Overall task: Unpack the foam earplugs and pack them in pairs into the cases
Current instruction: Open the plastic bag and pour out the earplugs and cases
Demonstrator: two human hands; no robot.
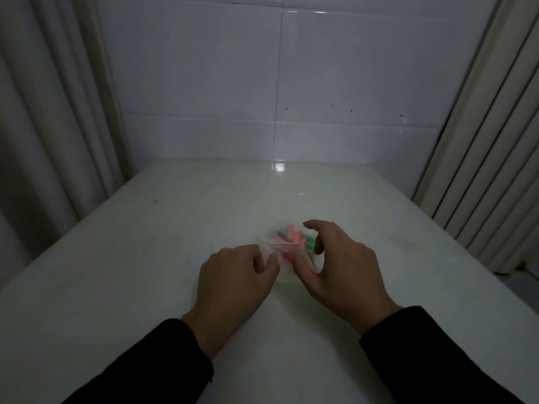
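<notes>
Opening the earplug bag: risk of spill

Pinching the near corner of the clear bag (287,252), the left hand (233,279) has its fingers (259,265) curled together on the film. The right hand (339,265) has its thumb low against the bag's near edge and its other fingers arched apart above the load; whether they grip the film cannot be told in this dim, blurred view. The foam earplugs (293,236), pink, green and orange, lie bunched inside the bag just beyond both sets of fingertips, on the white counter (145,258).

Judged risk: a sharp pull apart could burst the seal and scatter the light plugs, which would roll. No cases are in view.

The bag's long axis appears to run from the left fingers away and rightward; individual plug directions are mixed and unclear.
</notes>
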